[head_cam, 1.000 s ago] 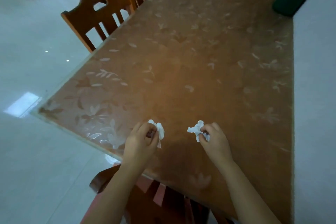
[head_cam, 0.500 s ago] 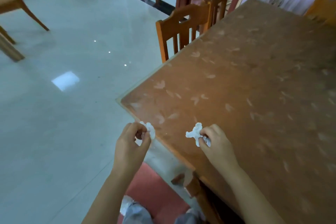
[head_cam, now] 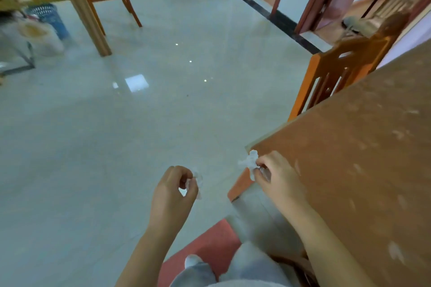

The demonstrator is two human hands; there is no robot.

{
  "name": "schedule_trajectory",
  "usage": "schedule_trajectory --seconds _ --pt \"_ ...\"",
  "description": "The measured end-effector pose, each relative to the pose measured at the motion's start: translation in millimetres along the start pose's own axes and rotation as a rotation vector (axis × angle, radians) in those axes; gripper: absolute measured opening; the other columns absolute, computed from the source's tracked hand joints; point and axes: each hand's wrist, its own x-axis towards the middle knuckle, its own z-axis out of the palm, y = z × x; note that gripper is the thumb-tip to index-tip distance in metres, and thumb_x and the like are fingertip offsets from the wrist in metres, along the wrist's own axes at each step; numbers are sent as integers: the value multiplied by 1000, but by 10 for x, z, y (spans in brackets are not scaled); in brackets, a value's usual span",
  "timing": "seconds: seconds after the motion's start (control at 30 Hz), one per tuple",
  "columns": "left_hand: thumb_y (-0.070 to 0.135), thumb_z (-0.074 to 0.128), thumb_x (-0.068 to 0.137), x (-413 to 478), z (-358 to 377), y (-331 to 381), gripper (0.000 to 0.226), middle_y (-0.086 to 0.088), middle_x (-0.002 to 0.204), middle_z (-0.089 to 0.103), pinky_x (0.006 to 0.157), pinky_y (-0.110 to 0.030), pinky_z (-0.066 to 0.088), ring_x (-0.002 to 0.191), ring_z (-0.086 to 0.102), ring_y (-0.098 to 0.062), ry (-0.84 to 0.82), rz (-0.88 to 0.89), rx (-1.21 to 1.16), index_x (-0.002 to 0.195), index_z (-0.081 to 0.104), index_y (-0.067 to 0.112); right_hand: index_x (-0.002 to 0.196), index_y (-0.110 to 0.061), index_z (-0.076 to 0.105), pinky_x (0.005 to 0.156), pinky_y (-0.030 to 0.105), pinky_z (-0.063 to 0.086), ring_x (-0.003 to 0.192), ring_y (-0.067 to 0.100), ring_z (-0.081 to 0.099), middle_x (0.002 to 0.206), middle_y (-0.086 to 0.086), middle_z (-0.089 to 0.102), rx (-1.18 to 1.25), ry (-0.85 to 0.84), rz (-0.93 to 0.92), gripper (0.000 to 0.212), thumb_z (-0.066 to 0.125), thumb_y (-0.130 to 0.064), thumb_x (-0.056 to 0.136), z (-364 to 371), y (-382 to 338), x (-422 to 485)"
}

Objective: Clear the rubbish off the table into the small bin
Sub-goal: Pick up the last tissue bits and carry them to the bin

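Left grip pinches a small white crumpled paper scrap above the pale floor; right grip pinches a second white paper scrap at the brown patterned desk corner. Both are likely feather-light and soft, so a pinch anywhere holds

Left forearm and right forearm bare, extended forward, left hand curled, pinching white wad, right hand slightly higher, fingertips pinching second wad, hands apart.

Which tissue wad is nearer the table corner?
The wad in the right hand, beside the table corner; the wad in the left hand hangs over floor.
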Motion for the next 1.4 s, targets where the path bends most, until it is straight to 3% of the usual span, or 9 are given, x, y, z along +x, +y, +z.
schedule_trajectory --seconds 0.1,0.3,0.47,0.67,0.87,1.07,1.33,1.4 --pt "0 62 78 226 -111 -136 38 7 70 54 58 -6 35 76 50 -1 38 -54 14 69 45 33 76 -9 59 61 35 40 71 28 55 76 9 55 45 -56 -42 10 57 -16 70 209 -158 321" --pt "-1 61 78 1039 -158 -319 37 7 68 52 59 -6 35 71 49 2 42 -91 22 67 44 31 76 -7 59 61 37 42 70 30 56 75 11 54 43 -78 -68 10 59 -14 70 591 -170 1171" --pt "4 61 80 2126 -78 -307 29 7 69 53 57 -10 36 75 49 -7 -25 -29 90 68 47 27 76 -4 59 57 31 37 69 30 53 74 11 52 71 -23 -3 8 65 -3 73 803 -52 2150" --pt "7 61 80 3393 136 18 31 8 70 53 60 -13 37 75 49 -9 -105 108 124 69 45 31 76 -7 57 55 24 26 69 21 47 76 5 49 92 62 68 7 64 -4 75 677 96 3230" --pt "6 60 81 4347 537 134 17 5 69 54 59 -7 36 75 49 -4 -212 118 82 73 52 18 76 -7 59 61 27 33 70 18 47 77 2 49 69 112 238 7 64 -2 75 637 438 3818" --pt "7 58 82 5462 1109 248 29 10 68 51 58 -10 36 73 49 -7 -399 242 81 67 47 30 74 -8 59 59 29 36 68 19 48 75 1 49 34 148 381 10 67 -2 73 715 790 4580" --pt "7 57 83 7232 1715 660 22 9 70 51 60 -12 36 75 48 -8 -491 366 53 72 48 25 76 -8 58 55 22 32 65 17 45 75 1 50 -42 296 441 8 64 -3 75 480 1135 6177" --pt "8 57 84 7588 1959 813 24 8 70 52 59 -14 37 74 49 -9 -538 403 57 71 48 27 76 -8 58 54 15 31 64 16 45 75 2 51 -48 334 491 8 65 -3 75 399 1303 6403"
